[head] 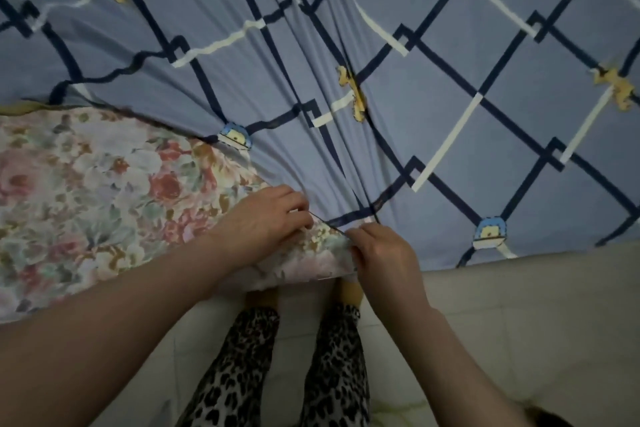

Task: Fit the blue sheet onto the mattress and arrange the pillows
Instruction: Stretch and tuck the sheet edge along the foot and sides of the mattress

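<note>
Blue sheet (450, 80) runs past three frame edges.

Hands: two, left hand (266, 218) and right hand (384, 253)
Blue sheet (450, 87): one
Floral mattress (86, 184): one
Legs in leopard-print trousers (242, 357): two
Tiled floor (519, 322): one

I am in a bedroom at home, standing at the edge of a bed. The mattress (86, 191) in front of me wears a faded floral cover, and a blue sheet (433, 87) printed with a dark lattice, white bars and small cartoon figures lies spread and rumpled across most of it. Under my feet is a pale tiled floor (502, 322). I look down on my own leopard-print trousers (332, 367) and bare forearms, house clothes rather than work wear. The light is dim and indoor.
</note>
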